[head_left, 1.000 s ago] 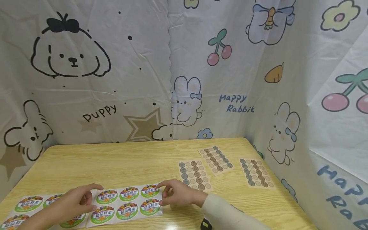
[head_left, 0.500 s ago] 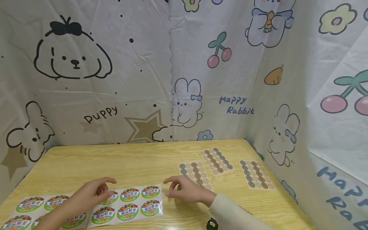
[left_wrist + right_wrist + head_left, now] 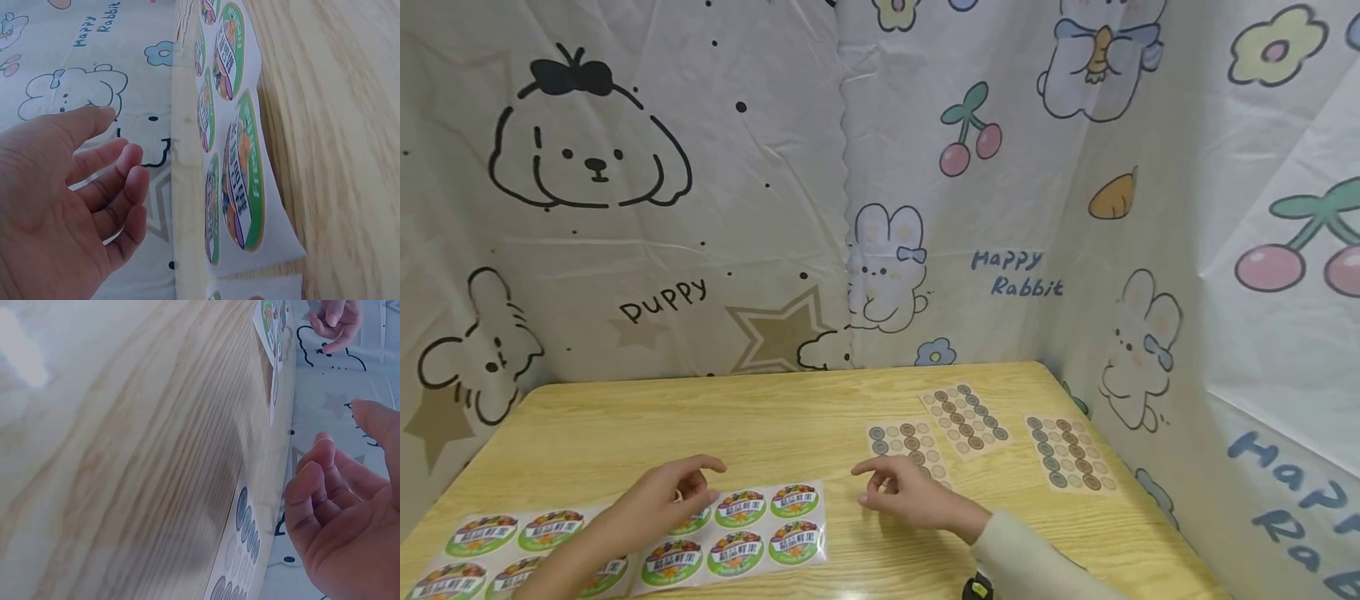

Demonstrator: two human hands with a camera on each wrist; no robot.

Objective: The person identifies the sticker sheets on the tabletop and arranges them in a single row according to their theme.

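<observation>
Two sheets of oval fruit stickers lie side by side on the table. My left hand [image 3: 658, 500] hovers over the right sticker sheet [image 3: 762, 562], its fingers loosely bent and holding nothing; the wrist and forearm hide part of the left sticker sheet [image 3: 512, 546]. In the left wrist view, air shows between the hand [image 3: 75, 200] and the sheet [image 3: 275, 240]. My right hand [image 3: 917, 496] is raised to the right of that sheet, thumb and fingers apart with nothing between them. It partly covers a sheet of round coin-like stickers [image 3: 898, 442].
Two more sheets of round stickers, one near the back [image 3: 966, 417] and one by the right edge [image 3: 1070, 454], lie on the wooden table [image 3: 700, 425]. A printed cloth [image 3: 760, 192] hangs behind and to the right. A black device [image 3: 977, 586] shows under the right sleeve.
My right hand has let go of the right edge of the fruit sticker sheet and moved right. The left hand has lifted off and shifted right over that sheet.
</observation>
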